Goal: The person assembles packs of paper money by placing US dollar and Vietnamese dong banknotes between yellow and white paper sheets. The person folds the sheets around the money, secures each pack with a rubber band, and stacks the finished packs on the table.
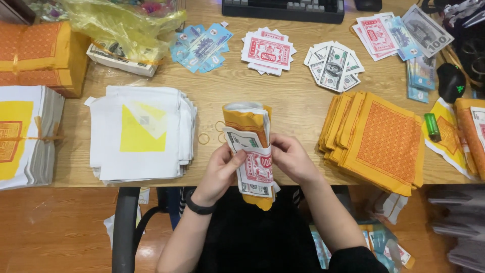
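Wooden desk (298, 108) above orange floor (55, 227) carries paper stacks; both hands (255, 169) clamp a folded paper bundle (251, 151).

A desk workspace in an office or home: a wooden desk (298, 108) with a black keyboard (284, 9) at twelve o'clock, a computer mouse (450, 81) at two o'clock, and sorted paper stacks (140, 132) covering it.

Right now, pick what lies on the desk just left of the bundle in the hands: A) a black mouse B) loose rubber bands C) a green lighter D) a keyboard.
B: a few loose rubber bands lie on the wooden desk just left of the rolled paper bundle held by the left hand and right hand.
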